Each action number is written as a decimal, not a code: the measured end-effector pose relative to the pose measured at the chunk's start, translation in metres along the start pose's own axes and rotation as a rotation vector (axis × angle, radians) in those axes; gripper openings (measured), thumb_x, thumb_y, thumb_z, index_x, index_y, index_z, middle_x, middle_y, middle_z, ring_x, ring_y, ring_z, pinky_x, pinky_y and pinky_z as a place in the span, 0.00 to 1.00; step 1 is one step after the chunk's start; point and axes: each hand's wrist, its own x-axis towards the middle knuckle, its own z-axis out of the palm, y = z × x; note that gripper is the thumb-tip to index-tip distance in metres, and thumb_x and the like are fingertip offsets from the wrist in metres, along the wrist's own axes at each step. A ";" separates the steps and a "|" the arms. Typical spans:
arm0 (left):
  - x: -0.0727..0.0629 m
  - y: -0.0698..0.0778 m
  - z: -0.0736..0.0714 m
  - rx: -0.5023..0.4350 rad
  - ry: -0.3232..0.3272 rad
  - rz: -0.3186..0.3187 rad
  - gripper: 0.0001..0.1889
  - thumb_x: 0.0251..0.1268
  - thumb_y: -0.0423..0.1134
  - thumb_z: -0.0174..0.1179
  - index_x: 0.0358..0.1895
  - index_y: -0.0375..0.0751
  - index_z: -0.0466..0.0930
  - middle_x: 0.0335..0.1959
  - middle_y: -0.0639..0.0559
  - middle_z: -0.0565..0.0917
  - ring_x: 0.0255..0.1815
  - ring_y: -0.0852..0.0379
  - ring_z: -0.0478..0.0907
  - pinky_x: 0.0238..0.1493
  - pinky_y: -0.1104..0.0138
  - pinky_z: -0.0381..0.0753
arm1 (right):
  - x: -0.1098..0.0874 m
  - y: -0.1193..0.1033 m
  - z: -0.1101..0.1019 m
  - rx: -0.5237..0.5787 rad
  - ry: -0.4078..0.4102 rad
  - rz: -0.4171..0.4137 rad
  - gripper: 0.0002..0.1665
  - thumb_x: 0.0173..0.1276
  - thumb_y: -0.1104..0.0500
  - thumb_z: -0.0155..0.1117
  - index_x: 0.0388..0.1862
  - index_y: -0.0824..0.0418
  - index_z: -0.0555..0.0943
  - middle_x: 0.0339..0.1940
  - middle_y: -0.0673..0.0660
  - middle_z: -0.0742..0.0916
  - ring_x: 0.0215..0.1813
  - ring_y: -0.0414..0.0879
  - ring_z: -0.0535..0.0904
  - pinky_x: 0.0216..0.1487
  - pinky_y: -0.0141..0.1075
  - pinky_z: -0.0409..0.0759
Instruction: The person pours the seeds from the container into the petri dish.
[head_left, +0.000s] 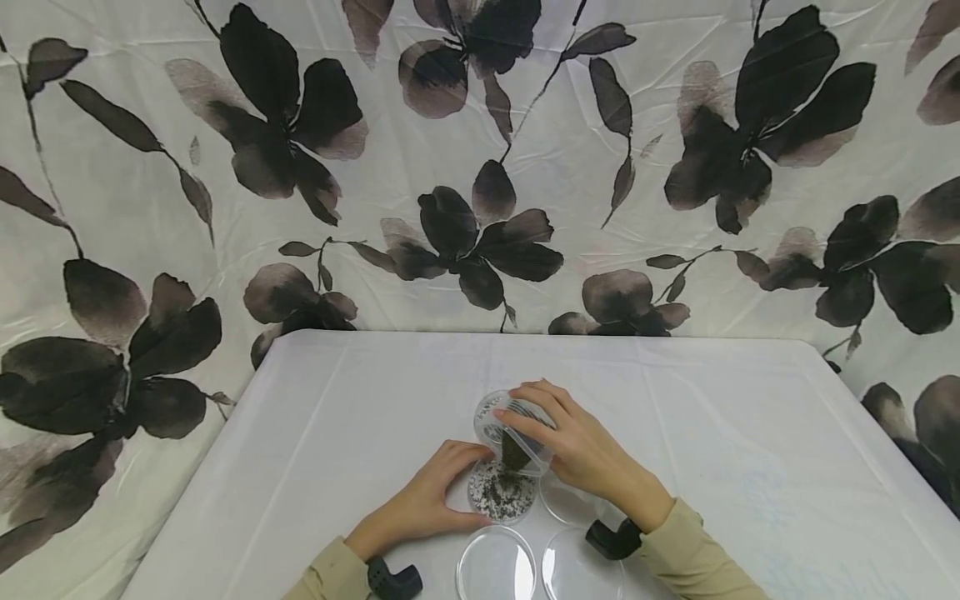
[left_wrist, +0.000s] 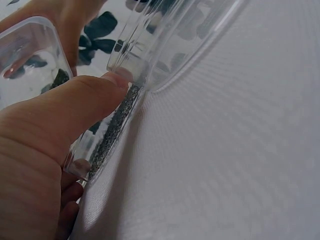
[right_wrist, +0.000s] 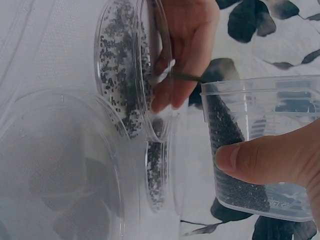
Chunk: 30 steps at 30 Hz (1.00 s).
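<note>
My left hand (head_left: pixel 435 493) grips a clear petri dish (head_left: pixel 517 518) between thumb and fingers on the white table; dark granules (head_left: pixel 501 492) are scattered across its bottom. In my right hand (head_left: pixel 581 442) is a clear plastic container (right_wrist: pixel 250 112), tilted over that dish. Dark fine grains (right_wrist: pixel 230 170) slope along the container's lower side, and a dark stream leaves its lip in the right wrist view. The left wrist view shows my thumb (left_wrist: pixel 75 107) on the dish's edge. Behind the container stands another petri dish (head_left: pixel 483 414) with dark specks, partly hidden.
Near me lie clear round dishes or lids: one at front left (head_left: pixel 495 562), one at front right (head_left: pixel 573 567), and one (head_left: pixel 562 502) partly under my right forearm. A floral cloth (head_left: pixel 465 167) hangs behind the white table (head_left: pixel 360 400).
</note>
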 end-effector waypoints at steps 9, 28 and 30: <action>0.001 0.002 -0.001 0.006 0.015 0.013 0.43 0.47 0.53 0.77 0.69 0.46 0.70 0.64 0.57 0.73 0.64 0.57 0.67 0.67 0.56 0.70 | -0.002 0.005 0.002 0.049 0.028 0.048 0.56 0.35 0.78 0.69 0.71 0.58 0.69 0.67 0.64 0.73 0.68 0.58 0.68 0.74 0.49 0.62; -0.001 0.002 0.000 0.017 0.010 0.005 0.44 0.47 0.52 0.77 0.69 0.43 0.70 0.64 0.54 0.74 0.64 0.56 0.68 0.66 0.52 0.70 | -0.025 0.026 0.010 0.418 0.161 0.511 0.61 0.37 0.60 0.88 0.72 0.59 0.66 0.67 0.57 0.75 0.66 0.56 0.71 0.65 0.56 0.72; -0.001 0.002 -0.001 0.016 0.007 -0.003 0.44 0.47 0.52 0.77 0.69 0.44 0.70 0.64 0.54 0.73 0.64 0.56 0.68 0.67 0.52 0.70 | -0.027 0.029 0.008 0.473 0.181 0.582 0.62 0.36 0.62 0.88 0.72 0.59 0.66 0.67 0.58 0.76 0.66 0.58 0.72 0.65 0.56 0.72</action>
